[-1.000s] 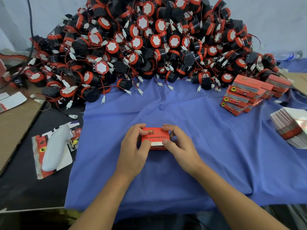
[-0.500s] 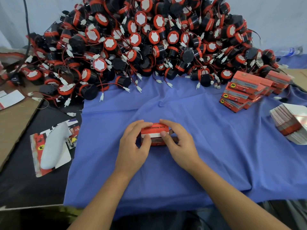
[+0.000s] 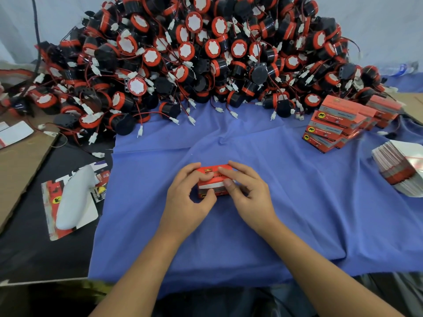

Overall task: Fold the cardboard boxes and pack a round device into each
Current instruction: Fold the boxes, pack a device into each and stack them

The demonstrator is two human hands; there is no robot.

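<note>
A small red cardboard box (image 3: 214,181) sits on the blue cloth (image 3: 286,202) in front of me, its grey and red side facing me. My left hand (image 3: 187,197) grips its left end, with fingers curled over the top and thumb at the front. My right hand (image 3: 247,193) holds the right end, fingers over the top and thumb pressing on the front face. What is inside the box is hidden. A big heap of round black and red devices (image 3: 194,58) with red wires and white plugs fills the back of the table.
Packed red boxes (image 3: 338,129) are stacked at the right, near a pile of flat unfolded box blanks (image 3: 398,168) at the right edge. A white object on a printed card (image 3: 73,197) lies on the black surface at left. Brown cardboard (image 3: 20,161) lies further left.
Both hands have turned the box over on the cloth, so a different face now points up. My fingers shifted further over its top. The box stayed in the same spot.
</note>
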